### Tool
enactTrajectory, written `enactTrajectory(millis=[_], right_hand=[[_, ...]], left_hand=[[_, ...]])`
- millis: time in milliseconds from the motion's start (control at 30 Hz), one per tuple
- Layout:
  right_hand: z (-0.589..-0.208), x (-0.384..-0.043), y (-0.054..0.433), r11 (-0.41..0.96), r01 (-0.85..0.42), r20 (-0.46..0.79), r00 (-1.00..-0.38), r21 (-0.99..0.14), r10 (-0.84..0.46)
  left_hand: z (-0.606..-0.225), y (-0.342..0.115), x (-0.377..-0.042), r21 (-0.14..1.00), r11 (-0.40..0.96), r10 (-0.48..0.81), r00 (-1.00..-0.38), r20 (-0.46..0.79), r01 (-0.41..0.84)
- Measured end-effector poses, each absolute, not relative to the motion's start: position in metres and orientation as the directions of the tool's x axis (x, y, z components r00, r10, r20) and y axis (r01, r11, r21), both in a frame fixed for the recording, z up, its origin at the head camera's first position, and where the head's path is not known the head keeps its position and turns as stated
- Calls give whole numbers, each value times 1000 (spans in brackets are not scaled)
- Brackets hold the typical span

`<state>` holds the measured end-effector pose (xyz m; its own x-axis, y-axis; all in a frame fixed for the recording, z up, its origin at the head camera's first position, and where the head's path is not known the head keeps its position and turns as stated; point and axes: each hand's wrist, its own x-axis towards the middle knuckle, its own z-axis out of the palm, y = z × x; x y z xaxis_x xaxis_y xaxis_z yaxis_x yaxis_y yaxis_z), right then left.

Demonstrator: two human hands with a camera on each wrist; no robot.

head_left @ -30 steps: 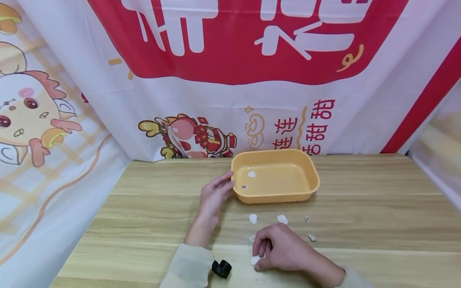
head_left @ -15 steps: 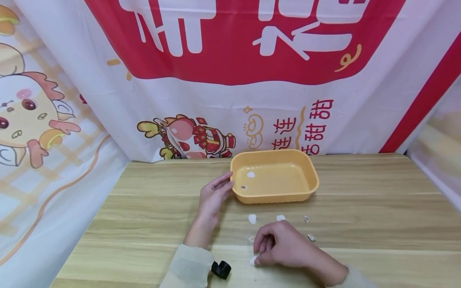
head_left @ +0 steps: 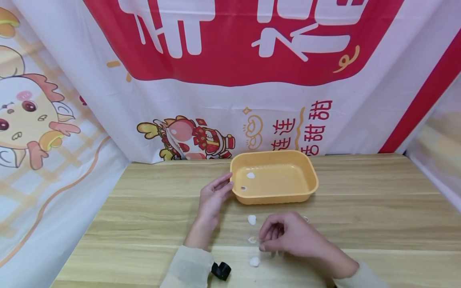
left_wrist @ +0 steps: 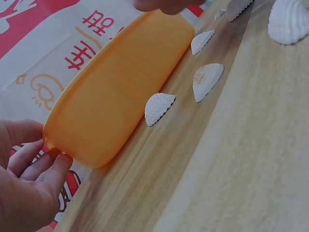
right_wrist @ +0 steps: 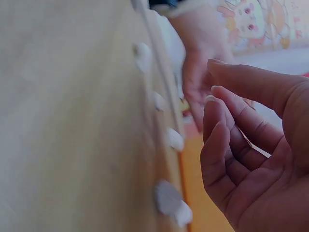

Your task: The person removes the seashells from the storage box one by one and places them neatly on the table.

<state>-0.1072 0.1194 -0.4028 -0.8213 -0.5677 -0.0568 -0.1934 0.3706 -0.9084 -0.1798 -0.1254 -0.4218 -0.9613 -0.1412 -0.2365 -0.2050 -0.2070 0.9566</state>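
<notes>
My left hand [head_left: 211, 199] grips the left end of a yellow-orange plastic basin [head_left: 275, 199], thumb and fingertips at its rim. Two small pieces lie inside it: a white seashell [head_left: 250, 175] and a smaller, darker-centred one. My right hand [head_left: 293, 236] hovers over the table in front of the basin, fingers bent; in the right wrist view, nothing sits between its thumb and fingertips [right_wrist: 215, 92]. Left of it, a white shell [head_left: 254, 262], a pale shell [head_left: 252, 240] and another white shell [head_left: 252, 219] form a column on the wood. The hand hides shells behind it.
The basin stands at the back of the wooden table [head_left: 158, 208], close to a printed cloth backdrop [head_left: 230, 96]. A small black object [head_left: 221, 271] sits by my left sleeve [head_left: 191, 264]. Beyond my right hand, part of another shell [head_left: 306, 219] shows.
My right hand has let go of the nearest white shell, lifted, and moved away to the right and slightly forward. My left hand and the basin stay put.
</notes>
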Motion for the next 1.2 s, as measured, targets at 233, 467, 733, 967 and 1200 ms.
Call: enactTrajectory(millis=[233,467,733,967,1200], right_hand=[[-383,-121,143,389,-189,-20,-880,-902,-474],[-372,-130,155,387,-168,-10,-909,-907,-417],[-362,-153,149,437,-210,26,-921,-875,-389],[-357,-199,129,534,-190,-2,-941,-824,-338],[-373,-234,110,589,-111,-93,-948,-800,-306]], left_hand=[[-422,-128,-181,956,-209,-148,-959,-241,-208],[-421,-130,-181,954,-214,-163,-956,-245,-208],[-420,-127,-181,960,-209,-185,-956,-226,-187],[-421,-125,-181,965,-202,-198,-958,-205,-165],[-426,-121,-179,965,-205,-181,-963,-199,-161]])
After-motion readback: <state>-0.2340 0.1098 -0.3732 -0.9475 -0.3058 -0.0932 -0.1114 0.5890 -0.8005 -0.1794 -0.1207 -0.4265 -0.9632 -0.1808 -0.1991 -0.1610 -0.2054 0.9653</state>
